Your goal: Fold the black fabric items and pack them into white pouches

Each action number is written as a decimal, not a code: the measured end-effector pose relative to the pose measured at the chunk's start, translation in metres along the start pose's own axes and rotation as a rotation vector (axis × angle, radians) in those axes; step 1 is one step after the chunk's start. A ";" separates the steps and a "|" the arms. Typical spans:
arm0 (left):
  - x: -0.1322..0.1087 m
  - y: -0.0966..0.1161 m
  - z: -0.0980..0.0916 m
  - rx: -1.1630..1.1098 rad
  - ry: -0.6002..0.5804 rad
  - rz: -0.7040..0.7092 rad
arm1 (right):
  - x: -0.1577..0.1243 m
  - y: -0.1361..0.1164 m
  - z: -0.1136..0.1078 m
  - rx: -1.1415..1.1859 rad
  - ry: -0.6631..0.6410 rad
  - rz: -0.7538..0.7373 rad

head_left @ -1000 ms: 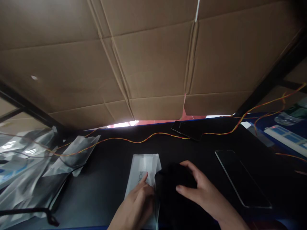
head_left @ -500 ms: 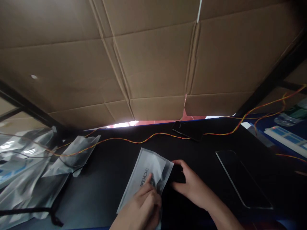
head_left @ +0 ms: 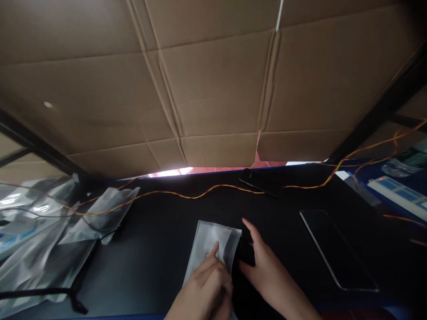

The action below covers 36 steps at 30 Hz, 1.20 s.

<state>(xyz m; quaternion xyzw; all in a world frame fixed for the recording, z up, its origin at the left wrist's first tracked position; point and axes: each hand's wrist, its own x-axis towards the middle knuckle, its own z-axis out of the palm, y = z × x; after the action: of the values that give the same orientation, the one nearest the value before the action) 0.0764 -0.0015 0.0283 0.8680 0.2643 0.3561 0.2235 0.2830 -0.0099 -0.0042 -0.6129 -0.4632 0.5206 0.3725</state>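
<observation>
A frosted plastic bag (head_left: 213,233) with partly hidden dark lettering lies tilted at the front middle of the black table. Curled around its lower right side, my left hand (head_left: 208,284) grips the bag, its index finger stretched over the front. My right hand (head_left: 267,266) is beside the bag's right edge, thumb and forefinger apart. The forefinger tip stands just clear of the bag's upper right corner. Between that thumb and forefinger it is too dark to make out any object. Farther right lies a flat dark phone-like slab (head_left: 338,249) with a pale edge.
Another dark phone-like object (head_left: 260,181) lies toward the back, by a red-and-yellow twisted wire (head_left: 196,197) crossing the table (head_left: 140,266). Clear plastic bags (head_left: 43,240) heap at the left. A white power strip (head_left: 396,193) and clear bottle (head_left: 405,164) are right; cardboard (head_left: 213,89) rises behind.
The bag has come down toward me and turned more upright, with my left hand moving slightly right. My right forefinger has come off the bag's corner and straightened.
</observation>
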 end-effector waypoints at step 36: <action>0.005 -0.023 -0.025 0.249 -0.224 -0.227 | -0.032 -0.013 -0.008 -0.789 -0.199 -0.723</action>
<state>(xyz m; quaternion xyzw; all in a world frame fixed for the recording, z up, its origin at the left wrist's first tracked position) 0.0542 0.0240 0.0333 0.8878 0.3758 0.1944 0.1809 0.2873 -0.0365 0.0188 -0.4556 -0.8377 0.2015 0.2239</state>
